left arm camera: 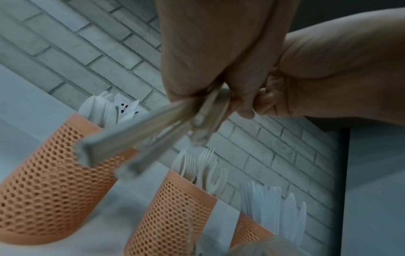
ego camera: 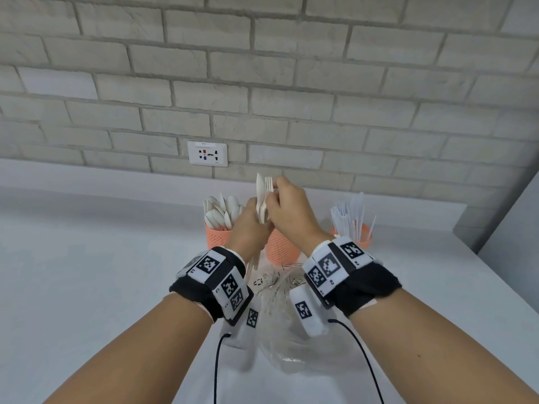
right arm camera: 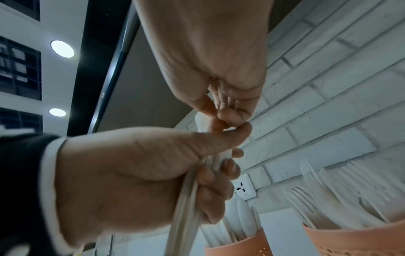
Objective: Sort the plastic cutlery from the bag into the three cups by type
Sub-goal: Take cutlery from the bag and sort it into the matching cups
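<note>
My left hand [ego camera: 255, 220] grips a bundle of white plastic cutlery [ego camera: 263, 196] upright above the middle cup; a knife blade and fork tines stick out at its top. My right hand [ego camera: 272, 196] pinches one piece at the top of the bundle, and I cannot tell which type. In the right wrist view its fingertips [right arm camera: 228, 119] close on the white piece just above my left hand [right arm camera: 142, 173]. Three orange perforated cups stand by the wall: the spoon cup [ego camera: 217, 237], the middle cup [ego camera: 284, 252] with forks [left arm camera: 197, 166], and the knife cup [ego camera: 363, 236].
A crumpled clear plastic bag [ego camera: 280, 319] lies on the white counter [ego camera: 87, 258] under my wrists. A brick wall with a socket [ego camera: 207, 153] rises right behind the cups. The counter ends at a grey side wall [ego camera: 507, 228] on the right. Thin black cables hang from both wristbands.
</note>
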Demonstrator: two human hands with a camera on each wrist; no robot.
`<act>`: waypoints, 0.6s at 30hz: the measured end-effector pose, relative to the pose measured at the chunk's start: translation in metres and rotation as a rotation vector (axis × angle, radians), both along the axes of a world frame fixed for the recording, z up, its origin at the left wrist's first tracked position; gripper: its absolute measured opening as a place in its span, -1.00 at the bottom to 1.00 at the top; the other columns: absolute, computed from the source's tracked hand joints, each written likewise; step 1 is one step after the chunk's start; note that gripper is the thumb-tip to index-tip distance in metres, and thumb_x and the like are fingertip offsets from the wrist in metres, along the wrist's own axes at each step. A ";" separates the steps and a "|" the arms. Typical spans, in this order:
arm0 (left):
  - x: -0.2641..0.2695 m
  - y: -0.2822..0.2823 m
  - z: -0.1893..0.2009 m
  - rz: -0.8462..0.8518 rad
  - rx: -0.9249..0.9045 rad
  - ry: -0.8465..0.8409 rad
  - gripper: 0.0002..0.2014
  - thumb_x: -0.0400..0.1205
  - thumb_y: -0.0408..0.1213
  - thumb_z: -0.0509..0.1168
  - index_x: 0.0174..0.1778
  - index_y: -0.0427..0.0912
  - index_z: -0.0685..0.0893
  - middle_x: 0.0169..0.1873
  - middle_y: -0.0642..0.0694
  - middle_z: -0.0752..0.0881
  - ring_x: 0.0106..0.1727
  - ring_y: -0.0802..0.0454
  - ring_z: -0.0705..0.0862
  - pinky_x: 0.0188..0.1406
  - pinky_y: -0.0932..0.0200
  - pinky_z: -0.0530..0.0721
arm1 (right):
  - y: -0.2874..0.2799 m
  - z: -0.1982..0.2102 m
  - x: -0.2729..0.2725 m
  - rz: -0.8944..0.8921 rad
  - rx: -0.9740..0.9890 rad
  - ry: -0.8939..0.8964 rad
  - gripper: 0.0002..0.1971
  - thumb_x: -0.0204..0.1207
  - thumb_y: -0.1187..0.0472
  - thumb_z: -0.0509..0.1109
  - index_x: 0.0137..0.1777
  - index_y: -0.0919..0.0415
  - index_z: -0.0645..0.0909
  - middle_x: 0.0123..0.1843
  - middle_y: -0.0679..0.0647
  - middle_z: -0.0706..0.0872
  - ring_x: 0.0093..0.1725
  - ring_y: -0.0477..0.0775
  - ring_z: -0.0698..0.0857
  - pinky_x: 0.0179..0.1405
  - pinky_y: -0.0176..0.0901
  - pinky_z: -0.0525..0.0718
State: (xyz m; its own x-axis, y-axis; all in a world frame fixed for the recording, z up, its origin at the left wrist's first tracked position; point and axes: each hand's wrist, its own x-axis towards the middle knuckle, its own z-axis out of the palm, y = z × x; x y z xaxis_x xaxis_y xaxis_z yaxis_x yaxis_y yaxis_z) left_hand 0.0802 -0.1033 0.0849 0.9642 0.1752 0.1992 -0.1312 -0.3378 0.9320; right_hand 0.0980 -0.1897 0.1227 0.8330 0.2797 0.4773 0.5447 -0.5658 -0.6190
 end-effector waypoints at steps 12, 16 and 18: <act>0.000 0.024 -0.006 -0.087 -0.193 0.127 -0.72 0.62 -0.24 0.33 0.16 -0.20 0.42 -0.44 -0.03 0.34 -0.48 0.08 0.34 -0.52 0.25 0.44 | -0.049 0.043 0.054 -0.205 0.297 -0.238 -0.62 0.63 0.42 -0.02 0.39 0.17 0.34 -0.20 0.18 0.59 -0.22 0.35 0.71 -0.23 0.21 0.73; 0.003 0.028 -0.005 -0.127 -0.388 0.135 -0.80 0.67 -0.44 0.21 0.19 -0.30 0.40 -0.45 -0.07 0.36 -0.61 0.17 0.38 -0.59 0.30 0.46 | -0.049 0.002 0.079 -0.194 0.167 -0.145 -0.53 0.62 0.46 -0.03 0.45 0.09 0.37 -0.19 0.22 0.61 -0.19 0.29 0.71 -0.12 0.12 0.73; 0.003 0.030 -0.005 -0.137 -0.397 0.127 -0.80 0.67 -0.44 0.21 0.19 -0.33 0.43 -0.45 -0.07 0.39 -0.65 0.20 0.37 -0.62 0.31 0.46 | -0.048 -0.021 0.085 -0.201 0.051 -0.089 -0.51 0.60 0.48 0.00 0.46 0.12 0.40 -0.19 0.23 0.62 -0.19 0.26 0.67 -0.18 -0.01 0.66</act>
